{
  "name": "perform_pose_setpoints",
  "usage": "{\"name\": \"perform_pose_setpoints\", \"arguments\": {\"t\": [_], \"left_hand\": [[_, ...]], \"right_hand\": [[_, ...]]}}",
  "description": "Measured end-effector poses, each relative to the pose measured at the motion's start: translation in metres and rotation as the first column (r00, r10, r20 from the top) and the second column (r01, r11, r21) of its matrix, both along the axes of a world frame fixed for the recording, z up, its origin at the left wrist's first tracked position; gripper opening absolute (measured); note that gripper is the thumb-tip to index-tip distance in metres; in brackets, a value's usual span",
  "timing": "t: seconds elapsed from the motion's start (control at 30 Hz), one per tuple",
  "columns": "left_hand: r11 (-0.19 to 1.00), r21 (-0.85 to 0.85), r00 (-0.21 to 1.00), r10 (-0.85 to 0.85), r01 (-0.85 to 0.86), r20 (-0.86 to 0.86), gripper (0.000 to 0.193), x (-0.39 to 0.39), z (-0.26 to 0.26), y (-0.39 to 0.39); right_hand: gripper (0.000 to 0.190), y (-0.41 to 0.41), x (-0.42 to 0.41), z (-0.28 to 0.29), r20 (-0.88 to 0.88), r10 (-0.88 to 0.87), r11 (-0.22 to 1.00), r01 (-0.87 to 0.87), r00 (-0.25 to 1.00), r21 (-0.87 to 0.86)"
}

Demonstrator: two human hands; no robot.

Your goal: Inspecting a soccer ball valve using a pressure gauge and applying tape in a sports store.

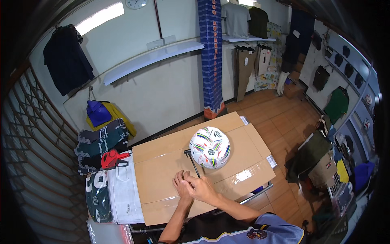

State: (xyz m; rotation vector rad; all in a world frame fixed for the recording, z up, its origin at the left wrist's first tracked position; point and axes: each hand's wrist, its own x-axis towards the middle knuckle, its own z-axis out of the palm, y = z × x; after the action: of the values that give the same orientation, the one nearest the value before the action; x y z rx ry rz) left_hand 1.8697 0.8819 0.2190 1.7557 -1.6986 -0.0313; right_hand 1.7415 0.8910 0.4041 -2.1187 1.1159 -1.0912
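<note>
My left hand (182,186) and my right hand (201,189) meet over the flattened cardboard (161,174). The right crosses partly over the left, fingers curled; whatever may be between them is hidden. A thin black rod with a T-shaped head (190,160), perhaps a small hand pump, lies just beyond, its near end reaching my right hand. Whether that hand grips the rod cannot be told. Past the rod, a white ball (210,148) with coloured streaks and printed writing rests on the cardboard.
Left of the cardboard lie white packaged cloth (125,192), a red-and-black tape dispenser (114,159), folded socks (100,138) and a dark green bagged item (99,198). A metal rail (256,193) runs along the near right edge. A blue pillar (210,61) stands behind; garments (317,152) hang at right.
</note>
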Motion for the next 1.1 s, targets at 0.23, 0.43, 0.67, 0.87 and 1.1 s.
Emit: {"name": "perform_pose_setpoints", "arguments": {"t": [0.23,0.43,0.67,0.87,1.1], "left_hand": [[1.000,-0.005,1.000,0.001,-0.001,0.031,0.042,-0.004,0.020,0.001],[0.994,0.112,0.998,-0.006,0.013,-0.063,0.048,-0.001,0.010,-0.004],[0.988,0.146,0.998,-0.037,0.043,-0.041,0.050,-0.002,0.013,-0.008],[0.993,-0.042,0.937,-0.121,0.113,-0.327,0.050,0.007,-0.028,-0.013],[0.980,-0.146,0.435,-0.192,0.137,-0.880,0.054,-0.013,-0.001,-0.008]], "right_hand": [[0.031,0.035,-0.014,0.072,0.007,0.028,0.999,-0.028,1.000,0.033],[0.026,0.025,0.001,0.057,0.023,-0.108,0.994,0.108,0.994,0.000],[0.017,-0.001,0.012,-0.005,-0.015,-0.179,0.983,0.179,0.984,0.030],[0.021,0.015,0.010,0.042,0.040,-0.028,0.997,0.025,0.999,0.067],[0.022,0.026,0.008,0.071,0.155,-0.002,0.997,0.013,0.988,-0.074]]}}
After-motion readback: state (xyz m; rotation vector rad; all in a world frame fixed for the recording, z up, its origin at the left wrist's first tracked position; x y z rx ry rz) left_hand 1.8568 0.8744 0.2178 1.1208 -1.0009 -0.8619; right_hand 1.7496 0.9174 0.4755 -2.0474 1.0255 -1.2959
